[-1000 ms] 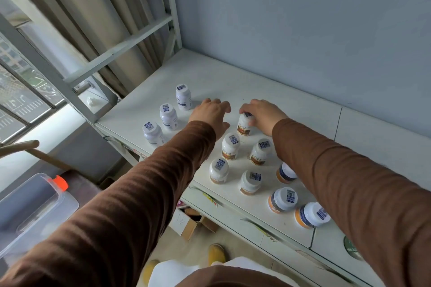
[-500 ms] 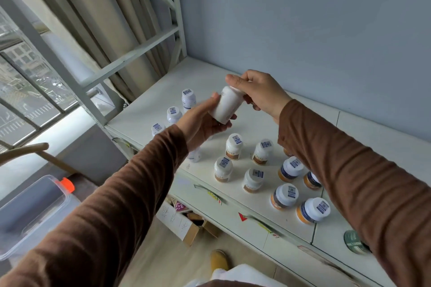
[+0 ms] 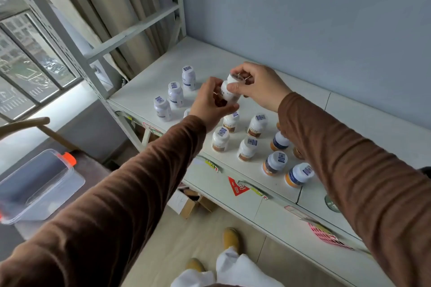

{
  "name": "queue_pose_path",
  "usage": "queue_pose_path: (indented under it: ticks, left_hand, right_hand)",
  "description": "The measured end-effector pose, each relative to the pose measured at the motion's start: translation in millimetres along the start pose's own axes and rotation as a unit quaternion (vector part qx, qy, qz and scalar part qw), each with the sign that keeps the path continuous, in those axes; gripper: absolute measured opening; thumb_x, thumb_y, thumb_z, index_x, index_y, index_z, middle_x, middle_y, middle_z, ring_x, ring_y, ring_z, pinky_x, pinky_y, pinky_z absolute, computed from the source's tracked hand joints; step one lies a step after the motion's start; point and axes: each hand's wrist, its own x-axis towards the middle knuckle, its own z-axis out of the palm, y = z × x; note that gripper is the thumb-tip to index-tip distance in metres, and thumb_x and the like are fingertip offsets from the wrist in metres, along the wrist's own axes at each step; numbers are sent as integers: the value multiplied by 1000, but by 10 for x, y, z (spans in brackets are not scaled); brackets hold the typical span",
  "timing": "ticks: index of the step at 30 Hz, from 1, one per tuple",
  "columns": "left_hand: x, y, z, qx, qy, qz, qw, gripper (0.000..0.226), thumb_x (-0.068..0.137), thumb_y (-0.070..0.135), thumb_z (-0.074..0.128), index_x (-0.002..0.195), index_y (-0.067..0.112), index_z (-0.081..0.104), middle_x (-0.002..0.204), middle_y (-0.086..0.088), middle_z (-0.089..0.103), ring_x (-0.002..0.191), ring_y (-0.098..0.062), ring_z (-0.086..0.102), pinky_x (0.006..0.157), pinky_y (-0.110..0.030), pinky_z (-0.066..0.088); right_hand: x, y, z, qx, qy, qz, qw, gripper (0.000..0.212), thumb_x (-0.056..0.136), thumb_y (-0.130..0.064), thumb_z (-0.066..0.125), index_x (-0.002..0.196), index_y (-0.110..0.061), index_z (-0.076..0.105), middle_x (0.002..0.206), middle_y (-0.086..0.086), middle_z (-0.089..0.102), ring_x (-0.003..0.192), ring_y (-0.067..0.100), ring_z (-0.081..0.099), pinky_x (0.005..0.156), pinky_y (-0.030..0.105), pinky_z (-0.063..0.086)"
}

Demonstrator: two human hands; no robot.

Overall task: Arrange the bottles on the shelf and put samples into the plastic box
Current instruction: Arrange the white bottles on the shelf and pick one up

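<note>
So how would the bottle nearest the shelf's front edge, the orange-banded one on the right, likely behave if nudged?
The orange-banded bottle looks like rigid plastic, so it would probably slide rather than deform. It is squat with a wide cap, so tipping seems unlikely, though once toppled its round body could roll. It stands close to the front edge of the shelf, so a forward push risks a fall.

Long brown ribbed sleeves [image 3: 130,193], white trousers [image 3: 235,268], tan shoes [image 3: 231,239].

Legible markings: none.
Bottle caps [image 3: 222,131] carry code stickers, too small to read; print on the red sticker [image 3: 237,187] at the shelf edge [image 3: 233,179] is blurred.
</note>
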Motion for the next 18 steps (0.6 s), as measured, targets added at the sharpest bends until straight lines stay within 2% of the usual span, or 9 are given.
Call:
queue_pose_path:
  ticks: [3,6,11,14,18]
  left_hand:
    - [55,-45,146,72,8,19,997,63,62,34,81,115,27,48,109,-3,52,99,-21,54,88,-36,49]
    - [147,-69,186,187,-8,45,981,68,70,27,81,128,25,47,121,-3,49,112,-25,49,100,-41,42]
    - [373,-59,207,349,-3,47,936,54,82,28,71,130,20,49,131,-7,51,121,-29,45,104,-36,36]
    - [468,-81,274,395,-2,20,919,52,85,31,69,131,20,49,135,-5,50,125,-27,43,105,-37,37]
    - [517,-100,394,436,-8,6,900,48,87,33,65,131,21,50,134,-3,51,125,-26,43,102,-38,39]
  right_hand:
    - [-3,94,-103,-31,7,-12,999,38,83,-28,74,119,-19,65,114,-4,68,102,13,61,94,31,48]
    - [96,282,-202,-75,27,-9,997,40,83,-24,73,122,-20,63,120,-1,65,106,17,60,94,29,45]
    - [401,712,-172,-143,-7,12,990,38,82,-19,72,119,-18,62,120,4,62,109,24,57,94,34,45]
    - [580,934,-52,-169,-49,22,984,34,83,-17,68,116,-19,60,118,3,61,107,24,57,85,28,40]
    - [740,1163,88,-202,-96,18,975,34,83,-15,65,117,-19,60,117,4,60,104,24,56,82,28,39]
